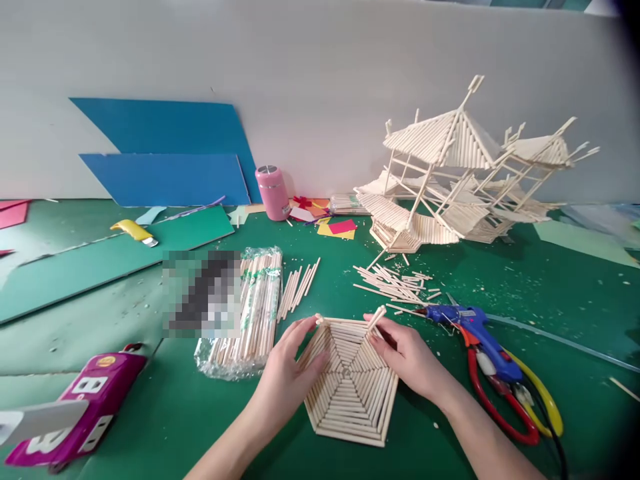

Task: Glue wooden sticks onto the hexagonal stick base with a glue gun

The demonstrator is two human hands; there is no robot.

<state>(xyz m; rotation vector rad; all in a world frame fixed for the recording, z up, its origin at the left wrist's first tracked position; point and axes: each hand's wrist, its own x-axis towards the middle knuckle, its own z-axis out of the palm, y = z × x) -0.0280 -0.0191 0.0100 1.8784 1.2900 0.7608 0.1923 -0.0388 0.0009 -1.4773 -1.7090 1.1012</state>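
Note:
A hexagonal stick panel [350, 407], made of thin wooden sticks laid in rings around a centre, is between my hands near the table's front. My left hand [293, 370] grips its left edge, thumb lying over the top face. On the opposite side, my right hand [407, 353] holds the upper right edge, close to a short pair of sticks [376, 319] that juts up from the corner. The fingertips under the panel are hidden. To the right of my right hand lies a blue glue gun [457, 317], its nozzle pointing left.
Loose sticks [395, 283] and a wrapped stick bundle [260, 313] lie beyond the panel. A stick-built pavilion model [445, 143] stands at back right. Red-and-yellow-handled pliers [500, 407] are under the glue gun. Leftward are a purple power strip [100, 387], yellow cutter [134, 231] and pink bottle [273, 193].

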